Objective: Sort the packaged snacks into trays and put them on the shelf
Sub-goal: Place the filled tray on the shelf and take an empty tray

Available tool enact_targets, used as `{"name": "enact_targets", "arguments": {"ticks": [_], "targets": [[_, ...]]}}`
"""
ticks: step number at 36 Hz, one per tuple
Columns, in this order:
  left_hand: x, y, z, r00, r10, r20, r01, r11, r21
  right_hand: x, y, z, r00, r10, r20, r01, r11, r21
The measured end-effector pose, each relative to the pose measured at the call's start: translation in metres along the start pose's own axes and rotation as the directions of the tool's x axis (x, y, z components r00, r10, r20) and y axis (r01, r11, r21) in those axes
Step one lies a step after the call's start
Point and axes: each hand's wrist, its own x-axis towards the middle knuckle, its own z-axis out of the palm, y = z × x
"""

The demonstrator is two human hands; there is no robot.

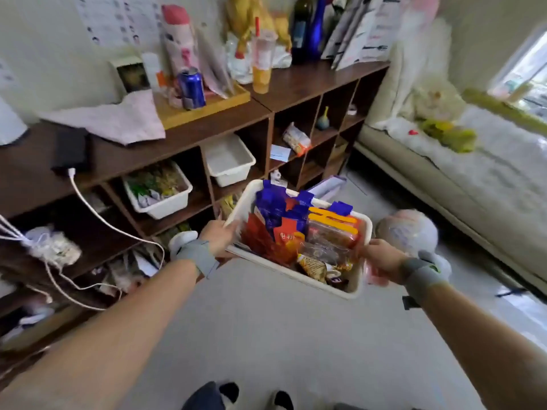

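Head view: we held a white tray (359, 291) of packaged snacks (284, 226) in mid-air at the centre of the frame, in front of the dark wooden shelf (189, 137) that ran across the left and upper middle. Our left hand (219, 236) gripped the tray's left rim, fingers curled over the edge; our right hand (381, 255) gripped the right rim, though motion blur hid the exact lie of its fingers. Both wrists wore grey straps. The tray was tilted, its far corner raised toward the shelf, and the blue, red and orange packets stood upright and crowded inside it.

Two more white trays already sat in the shelf's upper cubbies: a filled tray (165, 207) at centre left and an empty tray (229, 173) just to its right. A white cable (97, 214) hung down the shelf front at left, and a tied plastic bag (407, 232) lay on the floor right of our tray.

We judged the step in hand to be carrying the loaded tray to a free cubby. To do it well, we would level the tray so the tall packets did not tip out, line its short side up with the opening, and slide it in flat, keeping clear of the cable.
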Motion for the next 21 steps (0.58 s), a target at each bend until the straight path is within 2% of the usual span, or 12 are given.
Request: {"name": "enact_targets", "arguments": {"ticks": [4,8,11,14,17,21], "targets": [[-0.013,-0.012,-0.026,0.980,-0.069,-0.187,0.048,0.992,-0.115,0.031,-0.029,0.031,0.995,-0.063,0.072,0.063,0.998,0.000],[-0.007,-0.020,-0.040,0.958,-0.142,-0.251,0.071,0.959,-0.274,0.048,-0.036,0.059,0.989,-0.091,0.117,0.077,0.991,0.111],[0.004,-0.020,-0.043,0.944,-0.184,-0.274,0.086,0.938,-0.336,0.058,-0.039,0.074,0.993,-0.081,0.089,0.066,0.985,0.161],[0.030,-0.021,-0.039,0.939,-0.195,-0.285,0.064,0.909,-0.411,0.074,-0.041,0.080,0.997,-0.051,0.051,0.039,0.976,0.214],[0.065,-0.018,-0.040,0.949,-0.266,-0.168,0.122,0.805,-0.581,0.097,-0.045,0.081,1.000,0.001,0.027,-0.008,0.973,0.230],[0.121,-0.005,-0.037,0.953,-0.286,-0.096,0.189,0.814,-0.550,0.126,-0.058,0.079,0.998,0.054,-0.015,-0.049,0.964,0.263]]}}
